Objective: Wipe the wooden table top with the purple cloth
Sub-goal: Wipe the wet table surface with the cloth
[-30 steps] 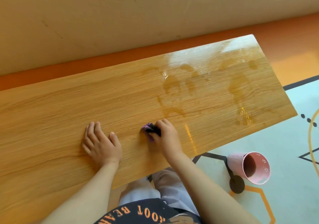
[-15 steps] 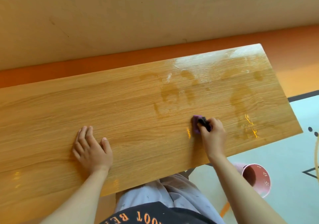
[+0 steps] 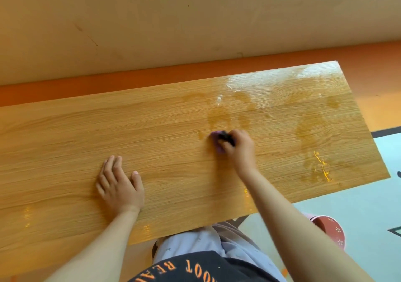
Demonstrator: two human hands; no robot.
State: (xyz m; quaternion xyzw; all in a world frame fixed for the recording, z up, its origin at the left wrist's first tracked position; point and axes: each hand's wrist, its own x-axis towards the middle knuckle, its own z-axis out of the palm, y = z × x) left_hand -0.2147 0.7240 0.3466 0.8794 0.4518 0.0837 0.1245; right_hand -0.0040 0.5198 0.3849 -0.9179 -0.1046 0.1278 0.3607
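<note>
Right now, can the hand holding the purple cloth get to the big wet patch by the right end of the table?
Probably yes. The right hand grips the purple cloth just left of that wet patch, and only bare table top shows between them, so a sideways slide should reach it.

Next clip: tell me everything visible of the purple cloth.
The purple cloth is small, soft-looking and bunched up, mostly hidden under the fingers of the right hand, which grips it. Only one edge shows past the fingertips, with a dark part beside it. It lies pressed on the wooden table top, at the near edge of wet-looking smears.
</note>
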